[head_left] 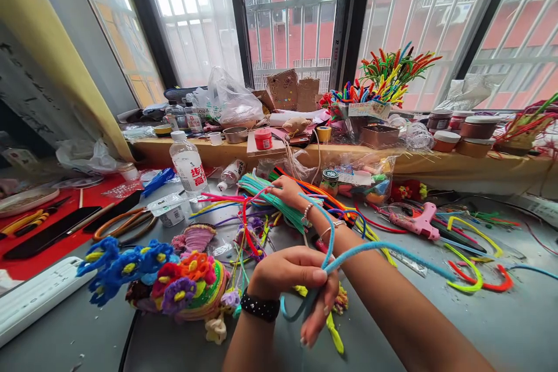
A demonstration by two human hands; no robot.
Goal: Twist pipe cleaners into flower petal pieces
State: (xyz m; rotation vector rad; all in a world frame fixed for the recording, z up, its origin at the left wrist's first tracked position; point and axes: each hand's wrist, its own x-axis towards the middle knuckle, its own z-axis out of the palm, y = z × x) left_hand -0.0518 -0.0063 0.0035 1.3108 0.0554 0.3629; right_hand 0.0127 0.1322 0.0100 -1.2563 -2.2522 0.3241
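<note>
My left hand (300, 282), with a black band at the wrist, is closed on light blue pipe cleaners (379, 247). They are pinched between thumb and fingers; one end runs out to the right, one rises behind, and one curls below. Farther away, my right hand (290, 193), wearing bracelets, reaches over a bundle of teal pipe cleaners (285, 209). Its fingers are drawn together at the far end of the pile, by a pink pipe cleaner (226, 197). Fuzzy flowers (178, 290) in blue, red, orange and purple lie left of my left hand.
A pink glue gun (421, 221) lies at right among loose yellow and red pipe cleaners. A water bottle (188, 163) stands behind the flowers. At lower left is a white power strip (39, 296). Along the window, a ledge (209, 154) carries jars, bags and a fuzzy bouquet (392, 78).
</note>
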